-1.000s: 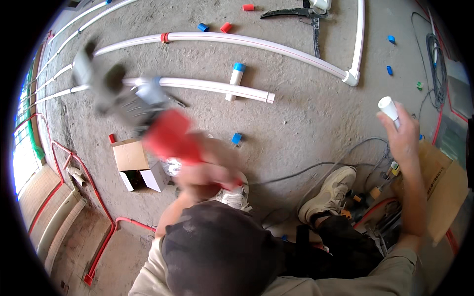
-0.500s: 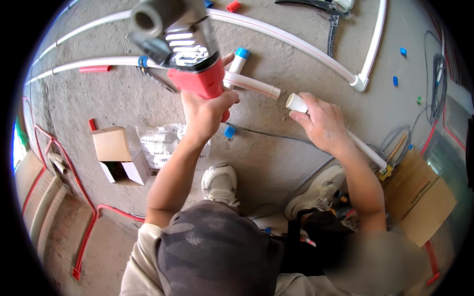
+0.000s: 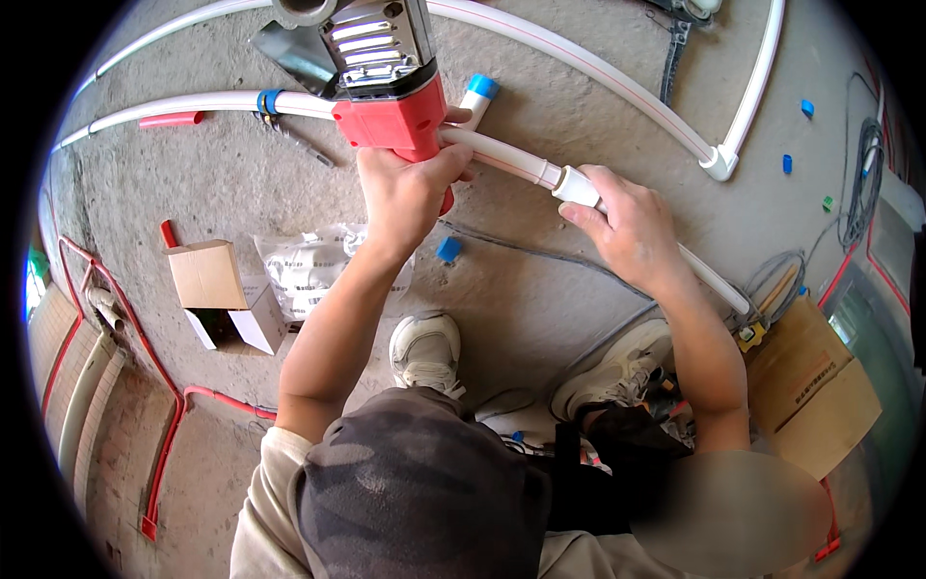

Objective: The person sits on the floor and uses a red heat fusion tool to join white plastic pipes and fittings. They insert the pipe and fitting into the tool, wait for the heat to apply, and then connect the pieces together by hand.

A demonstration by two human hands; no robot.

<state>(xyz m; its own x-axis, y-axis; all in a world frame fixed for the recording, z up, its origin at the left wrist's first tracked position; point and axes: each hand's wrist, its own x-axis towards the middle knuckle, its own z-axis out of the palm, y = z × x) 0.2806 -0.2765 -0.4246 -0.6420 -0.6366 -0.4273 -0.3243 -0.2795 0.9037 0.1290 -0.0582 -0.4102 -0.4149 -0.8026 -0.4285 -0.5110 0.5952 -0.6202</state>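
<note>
My left hand is closed around the red handle of a pipe welding iron, which has a vented metal body and a grey round die at its top. Beside it runs a white pipe with a thin red stripe, meeting a blue-capped branch partly hidden by the tool. My right hand grips a white pipe fitting, whose mouth is at the striped pipe's end. From under my right hand another white pipe slants to the lower right.
Long white pipes curve across the concrete floor, with an elbow at the right. An open small box, a plastic bag and a blue cap lie nearer. Cable and a cardboard box are at the right.
My right hand's fitting has closed the gap to the striped pipe's end. The welding iron in my left hand has shifted slightly up in the picture.
</note>
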